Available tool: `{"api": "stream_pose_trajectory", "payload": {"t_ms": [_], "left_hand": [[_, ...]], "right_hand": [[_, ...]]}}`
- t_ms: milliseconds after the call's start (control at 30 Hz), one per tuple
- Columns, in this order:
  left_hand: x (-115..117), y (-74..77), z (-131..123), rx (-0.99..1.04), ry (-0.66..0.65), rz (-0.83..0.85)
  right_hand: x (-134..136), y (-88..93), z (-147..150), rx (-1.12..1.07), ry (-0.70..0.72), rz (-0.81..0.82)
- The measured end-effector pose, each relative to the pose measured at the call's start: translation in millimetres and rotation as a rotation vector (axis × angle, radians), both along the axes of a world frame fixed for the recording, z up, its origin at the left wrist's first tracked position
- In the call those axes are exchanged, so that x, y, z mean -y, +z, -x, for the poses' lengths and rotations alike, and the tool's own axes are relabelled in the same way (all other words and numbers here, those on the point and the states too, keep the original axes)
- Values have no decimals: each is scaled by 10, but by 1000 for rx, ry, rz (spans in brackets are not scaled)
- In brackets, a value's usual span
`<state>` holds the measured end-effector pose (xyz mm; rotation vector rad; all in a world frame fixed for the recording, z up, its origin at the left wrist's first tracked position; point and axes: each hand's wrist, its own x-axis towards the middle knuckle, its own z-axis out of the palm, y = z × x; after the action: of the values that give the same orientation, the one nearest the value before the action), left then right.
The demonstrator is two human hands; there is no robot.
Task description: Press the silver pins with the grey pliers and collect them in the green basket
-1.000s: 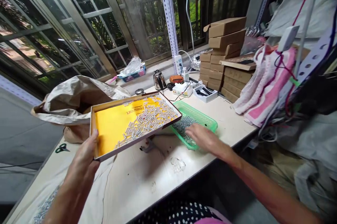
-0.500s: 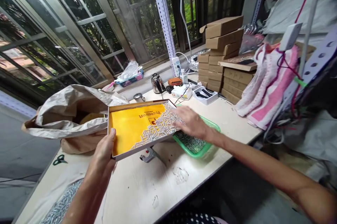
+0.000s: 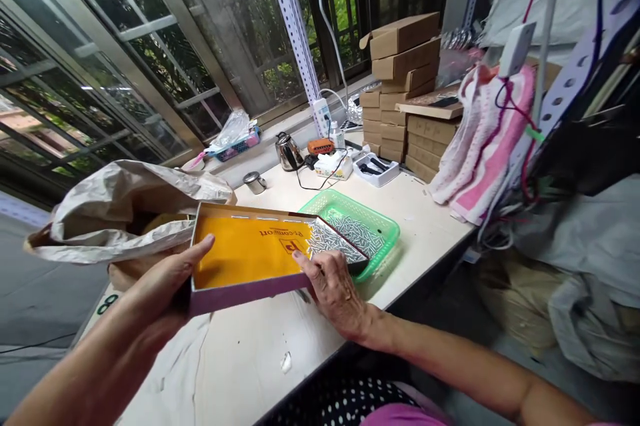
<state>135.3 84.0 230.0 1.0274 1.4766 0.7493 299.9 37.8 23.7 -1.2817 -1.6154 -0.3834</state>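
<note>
A shallow box lid [image 3: 240,249] with a yellow inside is tilted down to the right. Small metal pieces [image 3: 330,243] are gathered at its right end. My left hand [image 3: 170,276] grips its left end, thumb over the rim. My right hand [image 3: 335,289] holds the near rim toward the right, fingers curled over it. Beneath the lid's right end, a green basket [image 3: 393,239] holds more such metal pieces.
An open paper sack [image 3: 125,193] stands at the left, with scissors [image 3: 107,304] near it. Behind are a metal cup [image 3: 255,182], a kettle [image 3: 289,151], a tissue box [image 3: 334,166] and a white tray [image 3: 376,169]. Cardboard boxes [image 3: 405,69] are stacked at the back right.
The lid has tilted down to the right, and its metal pieces have shifted to the right end. My right hand has moved from above the pieces to the near rim.
</note>
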Motion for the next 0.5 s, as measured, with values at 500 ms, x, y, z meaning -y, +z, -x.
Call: {"api": "stream_pose_trajectory", "payload": {"t_ms": [500], "left_hand": [[-45, 413, -840, -31, -259, -149]], "right_hand": [[-320, 218, -664, -393, 176, 131]]}}
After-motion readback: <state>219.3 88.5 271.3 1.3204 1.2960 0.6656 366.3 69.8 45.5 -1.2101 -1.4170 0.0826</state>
